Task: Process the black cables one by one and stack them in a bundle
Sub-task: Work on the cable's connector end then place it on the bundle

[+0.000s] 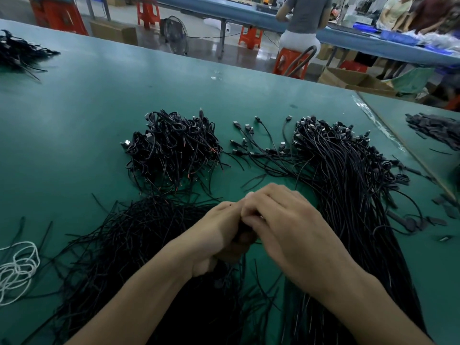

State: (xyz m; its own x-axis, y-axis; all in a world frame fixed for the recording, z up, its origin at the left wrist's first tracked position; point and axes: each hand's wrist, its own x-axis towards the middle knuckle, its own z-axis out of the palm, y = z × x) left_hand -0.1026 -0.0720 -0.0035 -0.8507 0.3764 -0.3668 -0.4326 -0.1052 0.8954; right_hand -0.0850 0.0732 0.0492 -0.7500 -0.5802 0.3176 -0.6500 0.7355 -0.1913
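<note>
As the coil forms: left hand (216,235), right hand (281,220) both curled on black cable (242,236) — mostly hidden.
Tip: even loops, then onto coiled pile (171,148).

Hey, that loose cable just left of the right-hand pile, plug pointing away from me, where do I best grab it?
Pinch the plug from above, coming in from the far side. It lies apart from the other plugs on the table. The cable runs back toward you under crossing strays and into the right pile, so drawing it away from you should probably free it.
</note>
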